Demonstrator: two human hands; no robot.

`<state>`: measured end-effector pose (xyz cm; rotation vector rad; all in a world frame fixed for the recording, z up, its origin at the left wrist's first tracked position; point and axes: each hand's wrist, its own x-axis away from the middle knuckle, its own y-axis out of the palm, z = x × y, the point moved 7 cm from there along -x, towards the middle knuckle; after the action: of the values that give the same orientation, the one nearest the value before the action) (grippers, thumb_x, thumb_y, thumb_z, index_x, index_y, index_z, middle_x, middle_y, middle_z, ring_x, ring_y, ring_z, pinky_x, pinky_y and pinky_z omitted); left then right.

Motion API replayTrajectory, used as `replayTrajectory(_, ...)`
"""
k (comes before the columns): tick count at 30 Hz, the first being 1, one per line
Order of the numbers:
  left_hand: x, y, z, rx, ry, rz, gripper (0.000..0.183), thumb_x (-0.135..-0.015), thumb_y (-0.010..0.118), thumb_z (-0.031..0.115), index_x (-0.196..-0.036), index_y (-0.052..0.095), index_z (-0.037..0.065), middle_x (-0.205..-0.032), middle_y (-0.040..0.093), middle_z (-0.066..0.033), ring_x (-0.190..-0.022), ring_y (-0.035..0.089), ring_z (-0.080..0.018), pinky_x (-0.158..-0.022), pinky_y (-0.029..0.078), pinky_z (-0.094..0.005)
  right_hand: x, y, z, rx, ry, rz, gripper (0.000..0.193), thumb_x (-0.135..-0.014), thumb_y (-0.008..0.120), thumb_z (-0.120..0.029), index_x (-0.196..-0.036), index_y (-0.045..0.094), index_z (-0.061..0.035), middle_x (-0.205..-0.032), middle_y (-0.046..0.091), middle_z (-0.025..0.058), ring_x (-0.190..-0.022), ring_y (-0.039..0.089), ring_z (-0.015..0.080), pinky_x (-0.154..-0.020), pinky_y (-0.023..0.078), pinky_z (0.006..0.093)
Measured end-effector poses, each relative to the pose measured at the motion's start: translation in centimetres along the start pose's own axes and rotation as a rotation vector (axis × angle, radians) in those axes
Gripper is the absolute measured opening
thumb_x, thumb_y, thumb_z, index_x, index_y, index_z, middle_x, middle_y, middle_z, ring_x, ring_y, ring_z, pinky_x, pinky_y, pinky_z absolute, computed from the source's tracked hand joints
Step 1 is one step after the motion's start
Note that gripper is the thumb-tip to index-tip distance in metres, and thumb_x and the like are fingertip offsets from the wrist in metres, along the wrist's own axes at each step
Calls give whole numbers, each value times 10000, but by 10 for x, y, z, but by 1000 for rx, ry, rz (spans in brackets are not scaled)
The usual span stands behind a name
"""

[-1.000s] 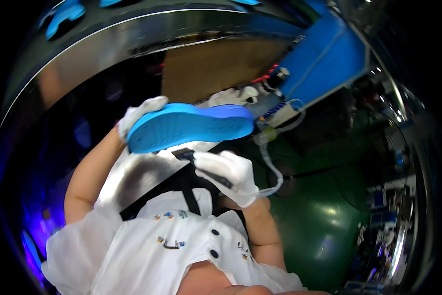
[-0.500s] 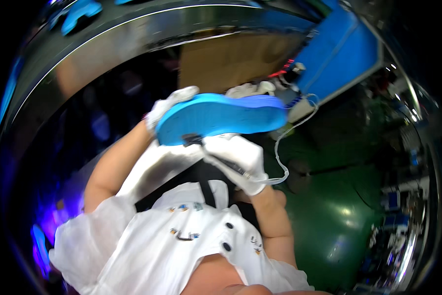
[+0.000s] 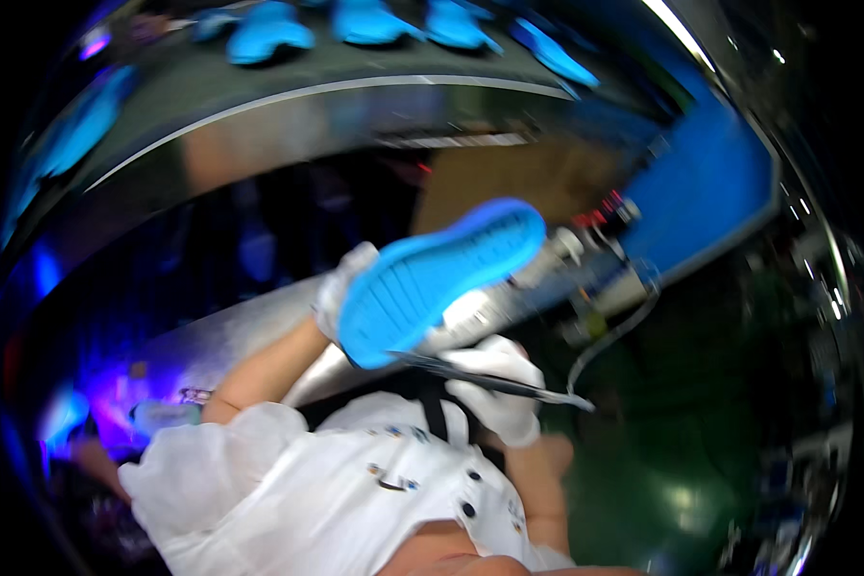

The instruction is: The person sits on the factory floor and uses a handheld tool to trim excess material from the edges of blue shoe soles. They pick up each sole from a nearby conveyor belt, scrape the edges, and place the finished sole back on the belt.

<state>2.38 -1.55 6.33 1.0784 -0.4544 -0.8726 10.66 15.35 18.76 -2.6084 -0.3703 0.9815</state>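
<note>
A bright blue shoe sole [image 3: 437,283], grooved across its visible face, is tilted up in front of me. My left hand [image 3: 339,290], in a white glove, grips its left end, with the fingers partly hidden behind it. Wrapped round the handle of a slim dark brush [image 3: 432,366] is my gloved right hand [image 3: 501,386], just below and right of the sole. The brush tip lies at the lower edge of the sole; blur hides whether they touch. From the brush's back end runs a thin clear tube [image 3: 576,365].
Across the far side curves a dark conveyor belt [image 3: 355,79] carrying several blue soles [image 3: 270,34]. A brown cardboard sheet [image 3: 518,182] stands below its edge, with a blue panel [image 3: 715,178] to the right. Purple light glows at the lower left; green floor [image 3: 643,451] shows at right.
The sole has turned, its right end rising and its grooved face now showing. The brush has moved from over the sole to its lower edge. My view has shifted, showing more of the belt.
</note>
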Motion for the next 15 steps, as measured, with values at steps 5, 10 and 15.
replayTrajectory(5,67,36,-12,-212,302,171,1107,-761,474,835,-1487,300,18,-1288,483,-389,-1028,632,-461,-764,569,-563,56,-47,53,-253,124,554,304,-884,646,-182,-1112,549,-6,-959,647,113,-666,489,91,-574,383,219)
replayTrajectory(10,128,150,114,-232,628,-145,1220,-724,453,896,-1515,196,5,-1330,387,-423,-1112,554,-530,-823,528,-627,58,-22,67,-265,249,456,229,-824,643,-33,-1034,581,34,-980,614,125,-880,611,187,-804,484,289)
replayTrajectory(15,173,178,177,-218,659,-166,779,-947,476,593,-1425,271,13,-1341,400,-194,-1198,483,-305,-866,467,-502,48,1,71,-296,364,344,238,-824,654,5,-1051,589,35,-1014,645,131,-888,635,173,-811,501,279)
